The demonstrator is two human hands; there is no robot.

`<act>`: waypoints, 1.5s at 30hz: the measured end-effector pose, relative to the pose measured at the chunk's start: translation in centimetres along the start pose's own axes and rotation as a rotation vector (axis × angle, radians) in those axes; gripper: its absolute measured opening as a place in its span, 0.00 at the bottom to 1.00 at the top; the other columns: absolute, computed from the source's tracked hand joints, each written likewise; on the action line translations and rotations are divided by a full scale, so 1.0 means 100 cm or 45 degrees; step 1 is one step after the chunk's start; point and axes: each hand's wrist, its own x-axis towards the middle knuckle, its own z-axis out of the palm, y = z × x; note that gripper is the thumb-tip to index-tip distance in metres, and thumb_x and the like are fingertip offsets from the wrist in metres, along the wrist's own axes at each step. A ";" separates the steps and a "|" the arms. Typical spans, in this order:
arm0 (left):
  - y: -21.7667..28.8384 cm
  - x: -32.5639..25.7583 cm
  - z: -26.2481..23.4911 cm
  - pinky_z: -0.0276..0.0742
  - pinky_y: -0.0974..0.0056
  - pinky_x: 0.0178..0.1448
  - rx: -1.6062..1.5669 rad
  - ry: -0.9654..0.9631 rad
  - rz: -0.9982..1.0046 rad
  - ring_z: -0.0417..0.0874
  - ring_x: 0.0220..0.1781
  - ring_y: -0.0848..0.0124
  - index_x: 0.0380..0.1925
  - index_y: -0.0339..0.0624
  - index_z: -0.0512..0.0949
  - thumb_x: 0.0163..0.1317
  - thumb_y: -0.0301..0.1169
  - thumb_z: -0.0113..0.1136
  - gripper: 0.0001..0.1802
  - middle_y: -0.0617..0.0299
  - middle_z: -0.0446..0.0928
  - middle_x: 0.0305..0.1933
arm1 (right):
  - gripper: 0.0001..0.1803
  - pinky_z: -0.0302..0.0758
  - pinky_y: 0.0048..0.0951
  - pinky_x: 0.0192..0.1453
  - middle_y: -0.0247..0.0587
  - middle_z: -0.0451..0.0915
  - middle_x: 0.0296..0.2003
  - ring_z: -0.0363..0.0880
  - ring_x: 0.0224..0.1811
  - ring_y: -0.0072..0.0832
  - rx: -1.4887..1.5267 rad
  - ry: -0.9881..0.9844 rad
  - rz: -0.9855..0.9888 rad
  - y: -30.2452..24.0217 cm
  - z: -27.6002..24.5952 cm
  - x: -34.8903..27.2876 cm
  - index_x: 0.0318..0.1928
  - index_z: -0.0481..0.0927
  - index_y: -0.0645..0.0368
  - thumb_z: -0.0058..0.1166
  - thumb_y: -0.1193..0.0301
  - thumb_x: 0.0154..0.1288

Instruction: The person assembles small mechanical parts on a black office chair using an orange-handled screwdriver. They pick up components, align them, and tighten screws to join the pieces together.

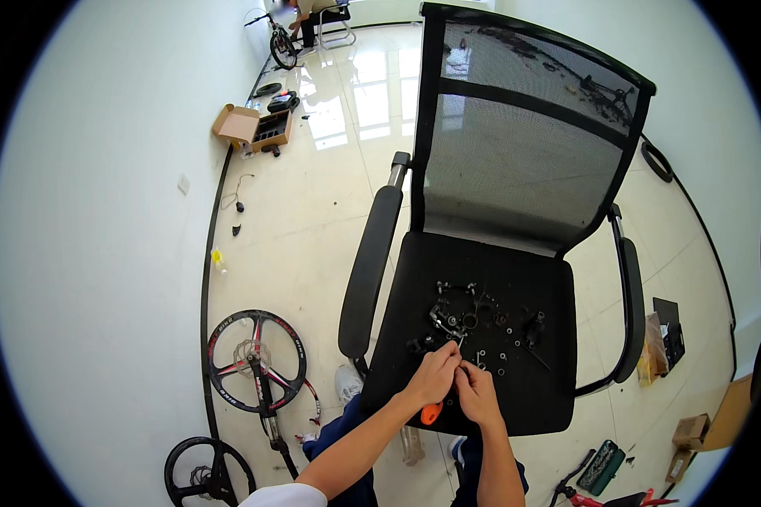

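The orange-handled tool [431, 413] lies at the front edge of the chair seat [533, 397], just under the two hands. The left hand [434, 374] and the right hand [477, 394] are pressed close together, fingertips meeting and pinching something small; what it is I cannot tell. Beyond them, in the middle of the seat, small metal parts [469, 325] are scattered, with nuts and washers. Behind rises the mesh backrest [516, 160]. On the floor at left stands a bicycle wheel [256, 361], farther away an open cardboard box [252, 128]
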 end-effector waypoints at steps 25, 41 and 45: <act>0.006 -0.003 -0.001 0.69 0.54 0.34 0.178 0.032 0.013 0.76 0.31 0.45 0.38 0.35 0.64 0.75 0.42 0.36 0.19 0.43 0.70 0.25 | 0.11 0.72 0.29 0.27 0.48 0.78 0.22 0.80 0.23 0.31 -0.224 0.023 -0.086 0.002 0.010 0.002 0.47 0.71 0.66 0.43 0.72 0.71; -0.019 0.001 0.008 0.69 0.70 0.32 -0.077 -0.022 -0.140 0.71 0.29 0.80 0.50 0.39 0.64 0.73 0.36 0.47 0.13 0.64 0.71 0.29 | 0.12 0.60 0.19 0.21 0.28 0.68 0.18 0.64 0.18 0.13 0.331 0.090 0.232 0.015 -0.006 0.014 0.31 0.70 0.59 0.43 0.68 0.74; -0.024 0.003 0.005 0.64 0.72 0.23 -0.226 0.016 -0.166 0.68 0.21 0.80 0.47 0.41 0.65 0.75 0.37 0.44 0.12 0.66 0.69 0.24 | 0.13 0.60 0.19 0.22 0.27 0.68 0.18 0.64 0.18 0.14 0.437 -0.027 0.287 0.010 -0.001 0.011 0.32 0.70 0.59 0.42 0.66 0.75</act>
